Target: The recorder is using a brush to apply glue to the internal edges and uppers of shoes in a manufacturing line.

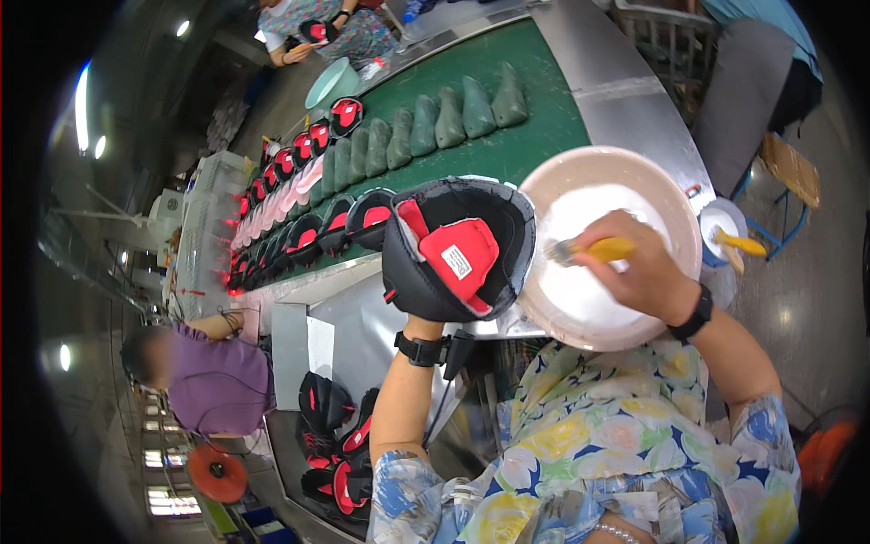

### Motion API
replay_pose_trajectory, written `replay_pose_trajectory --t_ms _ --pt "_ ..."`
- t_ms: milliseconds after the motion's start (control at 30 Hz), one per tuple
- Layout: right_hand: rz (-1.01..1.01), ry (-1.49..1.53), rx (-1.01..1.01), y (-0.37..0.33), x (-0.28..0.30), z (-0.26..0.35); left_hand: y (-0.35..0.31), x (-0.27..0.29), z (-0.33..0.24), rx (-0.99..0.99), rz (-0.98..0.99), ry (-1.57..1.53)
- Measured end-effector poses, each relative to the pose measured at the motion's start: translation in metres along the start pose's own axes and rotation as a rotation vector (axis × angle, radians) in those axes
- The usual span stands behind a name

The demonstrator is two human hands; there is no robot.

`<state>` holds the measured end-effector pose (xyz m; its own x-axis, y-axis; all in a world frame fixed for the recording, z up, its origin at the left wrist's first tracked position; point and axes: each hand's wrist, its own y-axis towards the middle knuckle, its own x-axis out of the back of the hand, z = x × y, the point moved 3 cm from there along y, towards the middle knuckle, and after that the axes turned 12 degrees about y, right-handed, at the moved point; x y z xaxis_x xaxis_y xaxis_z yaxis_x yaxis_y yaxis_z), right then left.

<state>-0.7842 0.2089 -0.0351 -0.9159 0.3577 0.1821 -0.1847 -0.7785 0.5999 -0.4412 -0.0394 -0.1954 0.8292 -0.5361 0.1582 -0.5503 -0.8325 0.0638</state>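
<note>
My left hand holds up a black shoe upper with a red lining and a white label inside. The upper hides its fingers. My right hand is closed round the yellow handle of a brush. The bristles point left, toward the upper's edge; whether they touch it I cannot tell. Beneath the brush is a pale pink basin with white liquid in it, standing right of the upper.
A green conveyor belt carries grey-green shoe lasts, pink insole-like pieces and rows of black-and-red uppers. More uppers lie at the lower left. A small tub with a yellow-handled brush sits right of the basin. Other people are nearby.
</note>
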Motion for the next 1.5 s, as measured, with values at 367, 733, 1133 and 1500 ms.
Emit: replay_pose_trajectory --t_ms 367,733,1133,1500 --pt "-0.281 0.113 -0.450 -0.049 0.071 -0.023 0.122 -0.004 -0.014 0.325 -0.226 -0.430" --pt "-0.174 0.082 -0.646 -0.028 0.083 -0.034 0.135 0.076 -0.010 0.346 -0.338 1.217" --pt "-0.068 0.076 -0.610 -0.031 0.067 -0.005 0.120 0.125 -0.022 0.343 -0.749 1.431" --pt "-0.094 0.183 -0.691 -0.043 0.063 -0.030 -0.279 0.252 -0.017 1.370 -0.552 1.426"
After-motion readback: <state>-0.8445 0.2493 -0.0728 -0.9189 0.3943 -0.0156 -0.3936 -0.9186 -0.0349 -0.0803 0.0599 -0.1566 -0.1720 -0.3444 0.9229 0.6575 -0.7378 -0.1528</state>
